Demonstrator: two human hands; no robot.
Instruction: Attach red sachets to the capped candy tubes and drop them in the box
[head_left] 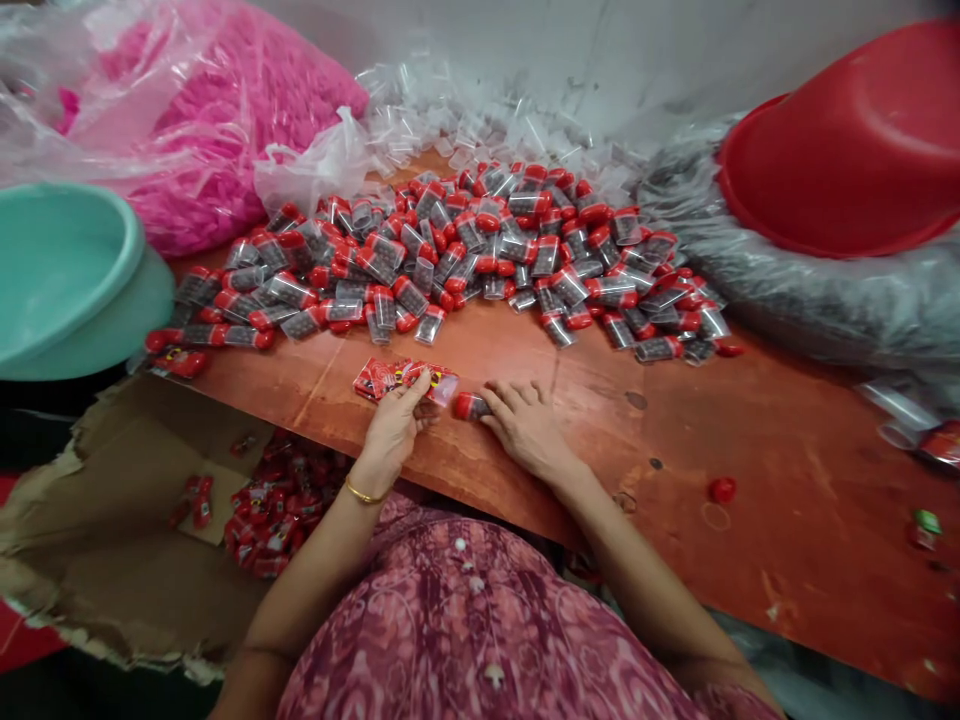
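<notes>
Close to the table's front edge, my left hand [396, 425] pinches a printed red plastic sleeve [444, 386] between thumb and fingers. Under and left of it lie more flat red printed sleeves [373, 380]. Just to the right, my right hand [525, 425] has its fingers closed over a small clear tube with a red cap [469, 405], its capped end pointing left toward the sleeve. The tube's other end is hidden by my fingers. Behind both hands spreads a large pile of similar red-capped tubes [465, 240] with dark contents.
A teal basin [82, 290] and a bag of pink pieces [225, 110] stand at left. Below the edge, a cardboard box [112, 560] holds red wrapped pieces [270, 510]. A red tub [847, 150] rests on a grey-filled bag [795, 300] at right. A red cap [722, 489] lies nearby.
</notes>
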